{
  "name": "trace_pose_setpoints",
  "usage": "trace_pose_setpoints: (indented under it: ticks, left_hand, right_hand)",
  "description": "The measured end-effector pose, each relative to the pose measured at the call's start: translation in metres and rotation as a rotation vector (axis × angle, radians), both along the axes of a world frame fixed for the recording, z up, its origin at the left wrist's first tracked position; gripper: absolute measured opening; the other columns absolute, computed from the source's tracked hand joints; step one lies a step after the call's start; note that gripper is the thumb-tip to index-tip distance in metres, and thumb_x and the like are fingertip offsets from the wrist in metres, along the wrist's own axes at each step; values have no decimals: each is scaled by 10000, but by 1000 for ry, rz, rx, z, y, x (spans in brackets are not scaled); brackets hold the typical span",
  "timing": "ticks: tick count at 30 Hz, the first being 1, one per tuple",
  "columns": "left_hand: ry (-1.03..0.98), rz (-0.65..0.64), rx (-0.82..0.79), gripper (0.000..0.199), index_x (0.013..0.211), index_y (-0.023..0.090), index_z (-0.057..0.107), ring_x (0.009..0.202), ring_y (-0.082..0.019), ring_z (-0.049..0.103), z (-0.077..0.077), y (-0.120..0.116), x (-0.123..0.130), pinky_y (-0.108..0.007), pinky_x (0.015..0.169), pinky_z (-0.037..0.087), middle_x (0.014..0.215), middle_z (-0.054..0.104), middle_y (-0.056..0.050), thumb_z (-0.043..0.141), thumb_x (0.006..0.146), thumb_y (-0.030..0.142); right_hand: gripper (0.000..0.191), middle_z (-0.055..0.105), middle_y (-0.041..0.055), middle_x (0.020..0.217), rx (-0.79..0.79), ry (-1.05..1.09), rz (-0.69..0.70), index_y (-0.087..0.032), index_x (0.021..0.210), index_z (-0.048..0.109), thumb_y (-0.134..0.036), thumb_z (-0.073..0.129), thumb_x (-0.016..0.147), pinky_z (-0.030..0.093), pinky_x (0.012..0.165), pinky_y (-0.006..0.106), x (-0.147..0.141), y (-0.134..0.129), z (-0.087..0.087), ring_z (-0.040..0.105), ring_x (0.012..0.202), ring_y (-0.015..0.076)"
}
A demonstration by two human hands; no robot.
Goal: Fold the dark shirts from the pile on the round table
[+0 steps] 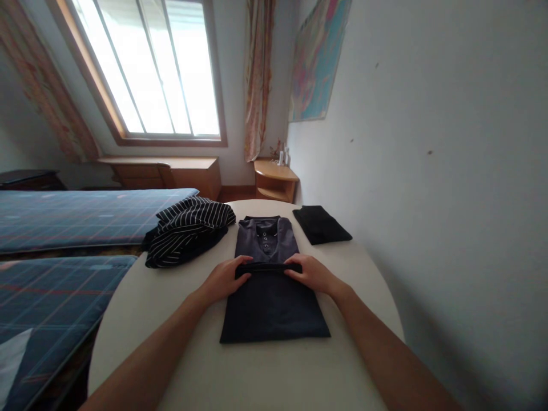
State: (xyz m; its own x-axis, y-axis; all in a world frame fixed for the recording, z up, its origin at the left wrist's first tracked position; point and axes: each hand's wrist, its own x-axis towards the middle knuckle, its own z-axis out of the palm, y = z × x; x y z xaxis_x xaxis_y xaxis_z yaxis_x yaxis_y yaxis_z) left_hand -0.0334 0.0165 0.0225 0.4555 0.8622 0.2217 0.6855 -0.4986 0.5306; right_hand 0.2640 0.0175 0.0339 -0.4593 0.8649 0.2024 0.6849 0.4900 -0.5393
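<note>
A dark grey-blue shirt (pixel 274 308) lies folded on the round white table, its collar and buttons pointing away from me. Its lower part is folded up over the front, and the doubled edge crosses just below the button placket. At the left end of that edge, my left hand (pixel 226 277) pinches the cloth between thumb and fingers. My right hand (pixel 310 273) grips the opposite end the same way. The near fold of the shirt lies flat on the table.
A crumpled black striped garment (pixel 188 231) lies on the table's left side. A folded black cloth (pixel 321 224) rests at the back right. The table (pixel 141 319) stands between beds with blue plaid mattresses (pixel 55 297) and a white wall (pixel 436 188). A corner shelf (pixel 274 169) is behind.
</note>
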Motion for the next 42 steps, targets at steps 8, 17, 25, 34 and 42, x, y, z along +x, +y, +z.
trace_pose_setpoints:
  ticks: [8, 17, 25, 34, 42]
  left_hand:
    - [20, 3, -33, 451, 1302, 251, 588, 1058, -240, 672, 0, -1, -2, -331, 933, 481, 1151, 714, -55, 636, 857, 306]
    - [108, -131, -145, 469, 1286, 269, 605, 963, -224, 684, 15, -10, -9, -299, 848, 489, 1076, 723, -29, 658, 843, 413]
    - [195, -57, -54, 255, 1050, 252, 694, 890, -233, 679, 10, -13, 1, -300, 794, 473, 956, 738, -27, 617, 879, 425]
    - [146, -57, -1, 232, 1050, 239, 667, 916, -221, 655, 7, -12, 3, -307, 819, 474, 1002, 720, -43, 568, 906, 391]
    - [108, -76, 28, 150, 989, 235, 662, 889, -209, 652, 13, -14, 5, -303, 826, 473, 952, 711, -30, 569, 887, 294]
  right_hand:
    - [284, 753, 59, 928, -122, -44, -14, -187, 1004, 760, -406, 682, 841, 466, 742, 285, 2, 1, 4, 676, 819, 197]
    - [278, 754, 21, 823, -319, -93, 101, -203, 924, 788, -433, 710, 789, 441, 665, 257, 0, -16, 19, 663, 740, 186]
    - [212, 730, 22, 799, -153, -123, 136, -203, 920, 749, -370, 634, 857, 404, 625, 245, -5, -24, 23, 626, 681, 157]
    - [246, 742, 45, 889, -92, -70, 80, -188, 941, 727, -401, 618, 886, 430, 680, 260, -4, -16, 13, 655, 763, 174]
    - [260, 748, 44, 915, -114, -20, 106, -196, 977, 733, -418, 623, 899, 466, 734, 272, -2, -18, 13, 676, 810, 184]
